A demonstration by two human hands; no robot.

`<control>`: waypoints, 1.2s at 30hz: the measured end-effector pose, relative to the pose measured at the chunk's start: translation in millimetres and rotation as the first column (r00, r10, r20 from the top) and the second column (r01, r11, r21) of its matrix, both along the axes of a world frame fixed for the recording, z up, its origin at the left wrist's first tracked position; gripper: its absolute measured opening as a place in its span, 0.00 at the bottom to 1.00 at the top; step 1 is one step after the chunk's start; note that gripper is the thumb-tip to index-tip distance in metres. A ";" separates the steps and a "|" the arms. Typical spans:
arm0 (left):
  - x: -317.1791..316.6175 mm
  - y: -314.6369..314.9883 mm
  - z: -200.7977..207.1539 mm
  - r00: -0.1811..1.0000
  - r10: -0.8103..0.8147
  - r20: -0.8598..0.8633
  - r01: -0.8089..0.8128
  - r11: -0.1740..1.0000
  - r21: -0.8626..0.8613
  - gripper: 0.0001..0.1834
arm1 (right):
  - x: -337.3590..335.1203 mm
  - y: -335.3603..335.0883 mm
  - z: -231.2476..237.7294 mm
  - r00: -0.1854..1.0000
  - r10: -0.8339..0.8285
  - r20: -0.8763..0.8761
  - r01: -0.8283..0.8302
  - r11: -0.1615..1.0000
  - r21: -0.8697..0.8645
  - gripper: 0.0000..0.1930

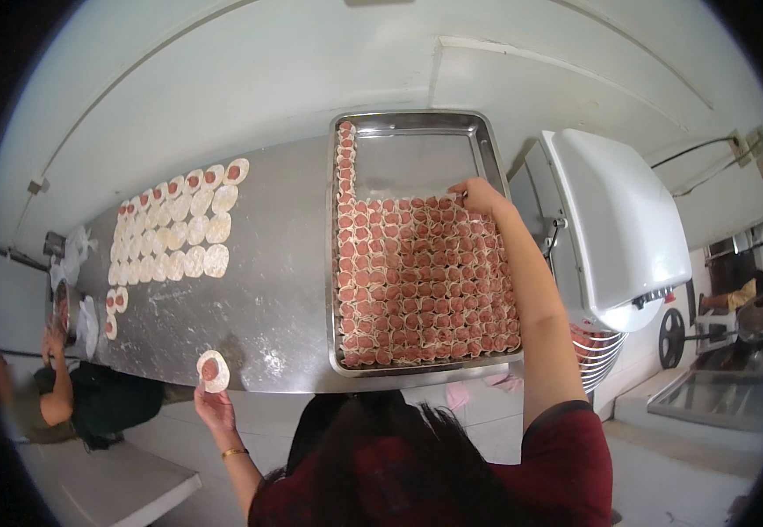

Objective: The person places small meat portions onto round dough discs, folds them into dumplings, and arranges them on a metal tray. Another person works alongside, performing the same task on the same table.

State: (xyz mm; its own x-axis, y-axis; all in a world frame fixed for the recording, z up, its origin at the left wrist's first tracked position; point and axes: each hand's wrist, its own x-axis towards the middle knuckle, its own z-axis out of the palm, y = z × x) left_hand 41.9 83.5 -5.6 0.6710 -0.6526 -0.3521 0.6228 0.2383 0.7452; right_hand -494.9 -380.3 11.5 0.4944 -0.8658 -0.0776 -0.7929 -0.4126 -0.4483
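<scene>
My left hand [215,407] is at the front edge of the steel table, its fingers closed on a round dough wrapper [214,370] with a lump of pink meat filling in it. My right hand [482,197] reaches into a large metal tray [417,158], its fingers pinched at the right end of the farthest full row, on a dumpling they mostly hide. Tight rows of open-topped dumplings [425,281] with pink meat fill the near part of the tray. A single column of dumplings [345,162] runs up its left side.
Rows of flat dough wrappers [175,237] lie on the floured steel table [280,255], the farthest row topped with meat. A white machine [614,228] with a wire guard stands right of the tray. At the far left, another person's hands [53,342] are by a metal bowl [67,309].
</scene>
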 end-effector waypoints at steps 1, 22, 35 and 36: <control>1.5 1.8 0.6 0.999 -0.032 0.004 0.032 0.999 -0.013 0.16 | -0.4 0.0 -1.2 1.000 0.023 -0.002 -0.023 1.000 -0.003 0.19; -24.5 -10.2 -12.8 0.997 -0.011 -0.081 0.014 0.999 0.044 0.14 | 8.6 -1.1 -4.5 1.000 -0.020 -0.023 0.020 0.999 -0.026 0.19; -24.5 -47.3 1.4 0.948 -0.259 -0.184 0.263 0.965 -0.006 0.20 | 38.9 15.1 17.2 0.944 -0.313 -0.107 0.297 0.944 -0.146 0.24; -25.5 -52.6 4.8 0.940 -0.285 -0.189 0.284 0.958 -0.029 0.21 | 57.9 21.9 24.5 0.950 -0.306 0.057 0.311 0.932 -0.186 0.22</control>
State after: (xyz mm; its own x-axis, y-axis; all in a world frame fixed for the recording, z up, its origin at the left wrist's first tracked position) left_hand 16.5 30.9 -0.8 0.3783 -0.8068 -0.4538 0.7941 0.0310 0.6070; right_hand -437.0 -358.4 36.0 0.2005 -0.9731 0.1136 -0.8834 -0.2297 -0.4084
